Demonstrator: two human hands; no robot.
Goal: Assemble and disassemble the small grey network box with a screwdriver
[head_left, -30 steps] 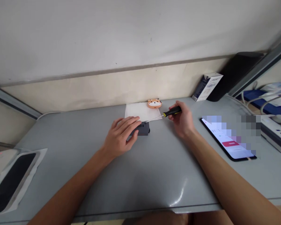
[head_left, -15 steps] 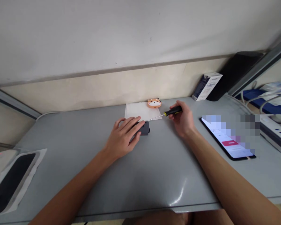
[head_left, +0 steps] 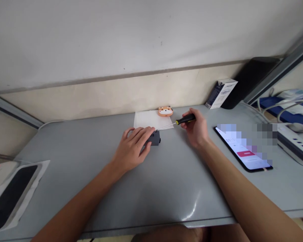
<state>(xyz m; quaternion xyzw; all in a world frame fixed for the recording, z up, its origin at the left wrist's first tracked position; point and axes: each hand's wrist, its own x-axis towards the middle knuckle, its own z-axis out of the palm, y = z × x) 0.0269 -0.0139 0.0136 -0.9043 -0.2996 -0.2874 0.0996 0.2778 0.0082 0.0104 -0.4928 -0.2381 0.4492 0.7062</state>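
Note:
A small dark grey box (head_left: 155,138) with slots in its upper face lies on the desk, its left part hidden by my left hand (head_left: 133,148). That hand is closed over the box, fingers on top and thumb along the near side. My right hand (head_left: 196,129) grips a screwdriver (head_left: 186,119) by its black handle with a yellow collar. The thin metal shaft slants down to the left, and its tip meets the top far edge of the box near my left fingertips. Whether the tip sits in a screw is too small to tell.
Behind the box lie a white sheet (head_left: 151,119) and an orange animal-face case (head_left: 165,111). To the right are a lit phone (head_left: 242,151), a power strip (head_left: 295,144), a carton (head_left: 221,93) and a black cylinder (head_left: 252,79). A black pad (head_left: 12,195) lies at left.
My left index finger has drawn back slightly, so more of the box's slots show. The screwdriver stays at the same edge with little movement. The whole view has shifted a little.

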